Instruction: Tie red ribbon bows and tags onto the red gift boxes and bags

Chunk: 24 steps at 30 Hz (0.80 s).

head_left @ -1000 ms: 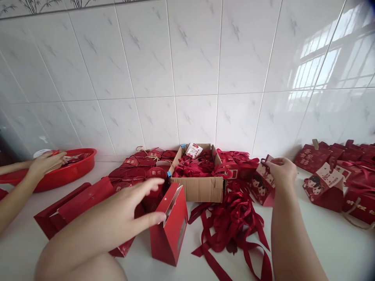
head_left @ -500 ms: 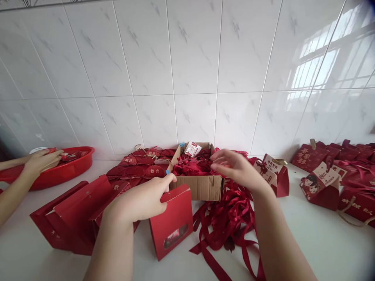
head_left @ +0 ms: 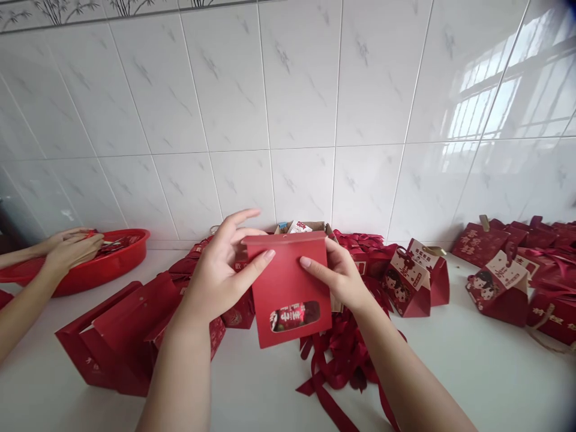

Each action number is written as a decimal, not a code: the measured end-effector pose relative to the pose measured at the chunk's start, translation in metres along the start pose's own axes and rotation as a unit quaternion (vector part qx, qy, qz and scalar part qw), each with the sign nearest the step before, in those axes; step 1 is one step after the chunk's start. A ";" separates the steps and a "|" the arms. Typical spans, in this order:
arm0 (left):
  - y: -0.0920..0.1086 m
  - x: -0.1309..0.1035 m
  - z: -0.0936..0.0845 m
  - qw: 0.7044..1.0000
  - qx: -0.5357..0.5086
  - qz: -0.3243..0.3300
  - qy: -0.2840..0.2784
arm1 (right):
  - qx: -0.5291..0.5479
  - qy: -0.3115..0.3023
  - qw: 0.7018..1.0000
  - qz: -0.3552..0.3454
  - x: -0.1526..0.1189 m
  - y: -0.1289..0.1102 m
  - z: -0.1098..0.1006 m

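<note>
A red gift box (head_left: 290,276) with an oval window near its bottom is held upright in front of the cardboard box. Through the window, printed packets show. My left hand (head_left: 225,270) grips its upper left side, thumb on the near face and some fingers raised. On the upper right edge, my right hand (head_left: 339,273) has its thumb on the near face and its fingers behind. The cardboard box (head_left: 321,227) is mostly hidden behind the gift box. Dark red ribbons (head_left: 344,354) lie loose below my right hand.
Large red boxes (head_left: 121,330) stand at the left. Another person's hands (head_left: 74,252) work over a red basin (head_left: 112,261). Small printed boxes (head_left: 407,285) and more red boxes (head_left: 558,312) sit at the right, before a tiled wall (head_left: 301,108).
The gift box has been lifted and moved right, with its face toward the camera. My right hand has left the ribbons in the cardboard box and taken hold of the gift box's right side.
</note>
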<state>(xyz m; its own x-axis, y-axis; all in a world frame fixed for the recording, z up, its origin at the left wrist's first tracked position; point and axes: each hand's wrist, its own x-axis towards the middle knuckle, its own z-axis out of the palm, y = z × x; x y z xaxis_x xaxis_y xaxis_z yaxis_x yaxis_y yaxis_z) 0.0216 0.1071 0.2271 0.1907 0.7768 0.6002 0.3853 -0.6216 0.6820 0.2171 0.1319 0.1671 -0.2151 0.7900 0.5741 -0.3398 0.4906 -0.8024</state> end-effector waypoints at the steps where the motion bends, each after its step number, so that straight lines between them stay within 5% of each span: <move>1: 0.000 0.001 0.001 0.999 -0.041 -0.013 -0.019 | 0.011 0.017 1.000 0.002 -0.001 -0.002 0.001; 4: -0.003 0.004 0.006 0.993 -0.101 -0.033 -0.044 | 0.034 0.045 0.998 0.027 -0.003 -0.008 0.004; 10: -0.017 0.004 0.012 0.997 -0.046 0.058 0.025 | 0.022 0.068 0.996 -0.044 -0.004 -0.009 0.008; 15: -0.016 0.004 0.014 0.996 -0.073 0.045 -0.021 | -0.067 0.112 0.987 -0.093 -0.003 0.000 0.010; 20: -0.013 0.010 0.015 0.997 -0.072 -0.026 0.032 | -0.090 0.131 0.983 -0.095 -0.001 0.008 0.018; 24: -0.023 0.012 -0.012 0.987 -0.036 -0.052 0.149 | -0.209 0.180 0.955 -0.112 0.040 0.016 0.009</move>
<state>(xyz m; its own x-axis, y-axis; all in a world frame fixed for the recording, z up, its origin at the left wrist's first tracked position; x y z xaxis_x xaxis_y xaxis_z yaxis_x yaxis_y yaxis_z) 0.0043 0.1297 0.2235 -0.1249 0.7789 0.6146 0.3218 -0.5542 0.7677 0.1946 0.1676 0.1789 0.1744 0.6870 0.7055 0.0699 0.7060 -0.7048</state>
